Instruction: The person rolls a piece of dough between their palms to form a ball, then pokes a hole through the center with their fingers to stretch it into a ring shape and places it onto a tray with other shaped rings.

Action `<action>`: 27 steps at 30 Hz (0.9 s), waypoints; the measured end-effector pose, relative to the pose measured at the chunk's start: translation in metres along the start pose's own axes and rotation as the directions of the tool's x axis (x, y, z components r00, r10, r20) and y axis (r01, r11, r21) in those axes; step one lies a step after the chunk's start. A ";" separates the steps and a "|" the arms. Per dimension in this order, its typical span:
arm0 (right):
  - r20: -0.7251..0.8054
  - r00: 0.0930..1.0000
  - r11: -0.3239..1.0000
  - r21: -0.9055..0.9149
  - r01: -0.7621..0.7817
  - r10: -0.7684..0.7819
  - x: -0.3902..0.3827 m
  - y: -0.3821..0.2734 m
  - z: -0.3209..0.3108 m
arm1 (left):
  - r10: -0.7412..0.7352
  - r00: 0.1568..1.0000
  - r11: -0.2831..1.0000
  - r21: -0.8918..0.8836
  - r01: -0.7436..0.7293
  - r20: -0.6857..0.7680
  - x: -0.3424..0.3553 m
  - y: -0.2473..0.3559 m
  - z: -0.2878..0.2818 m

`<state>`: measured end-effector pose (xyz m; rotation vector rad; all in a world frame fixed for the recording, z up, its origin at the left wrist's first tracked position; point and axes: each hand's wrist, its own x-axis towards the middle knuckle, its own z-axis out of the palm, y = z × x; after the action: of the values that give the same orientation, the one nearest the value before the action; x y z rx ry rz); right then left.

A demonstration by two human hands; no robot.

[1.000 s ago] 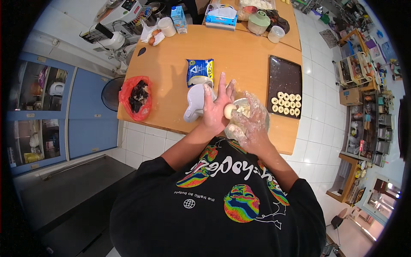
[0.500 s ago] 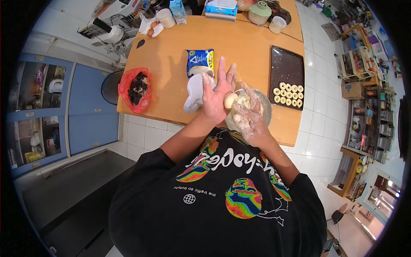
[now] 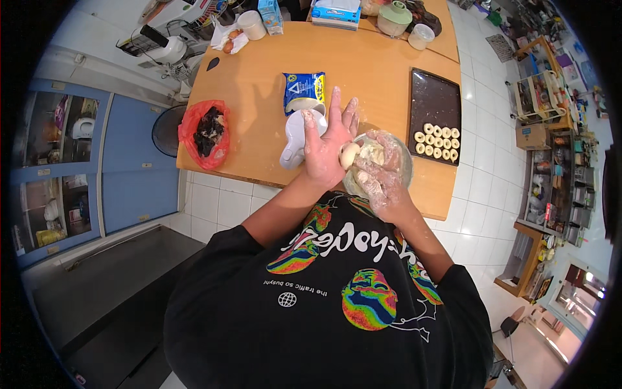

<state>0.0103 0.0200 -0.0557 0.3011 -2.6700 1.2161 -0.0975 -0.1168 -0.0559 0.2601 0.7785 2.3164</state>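
Note:
My left hand [image 3: 325, 152] is open, floury fingers stretched up and apart. A pale round dough ball [image 3: 350, 153] sits against its right edge, between my two hands. My right hand [image 3: 383, 172], thickly coated with flour, is beside the ball over a round bowl [image 3: 406, 178] of pale flour; its fingers look apart, though flour blurs their outline. Whether the right fingers touch the ball, I cannot tell. A white handled container [image 3: 293, 146] stands left of my left hand, with a blue-and-yellow packet [image 3: 304, 89] just beyond.
A dark baking tray [image 3: 433, 97] at the table's right holds several small dough rings [image 3: 437, 141]. On the left lies a red plastic bag [image 3: 223, 149] with dark contents. Eggs [image 3: 228, 47], a blue carton [image 3: 270, 16], a tissue box [image 3: 335, 14] and a lidded container [image 3: 393, 19] line the far side.
My right hand has shifted slightly, its fingers settling lower over the bowl. The left hand stays spread, with the dough ball still at its edge.

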 end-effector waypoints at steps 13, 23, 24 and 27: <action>0.025 0.999 0.993 0.114 -0.039 0.036 0.001 -0.002 -0.002 | 0.020 0.999 0.999 0.039 -0.022 0.044 -0.001 0.003 -0.001; -0.078 0.996 0.977 0.211 -0.016 0.033 0.003 -0.012 0.008 | 0.045 0.996 0.995 0.082 -0.051 0.079 0.003 0.005 0.001; -0.077 0.996 0.956 0.291 -0.019 0.044 0.003 -0.012 0.008 | 0.037 0.996 0.996 0.074 -0.043 0.084 0.003 0.006 0.003; -0.050 0.999 0.955 0.294 0.035 -0.022 0.000 -0.005 0.000 | 0.053 0.993 0.993 0.104 -0.063 0.102 0.003 0.007 0.005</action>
<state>0.0111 0.0165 -0.0521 0.3483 -2.4324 1.5931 -0.1017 -0.1164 -0.0481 0.4470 0.8563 2.2999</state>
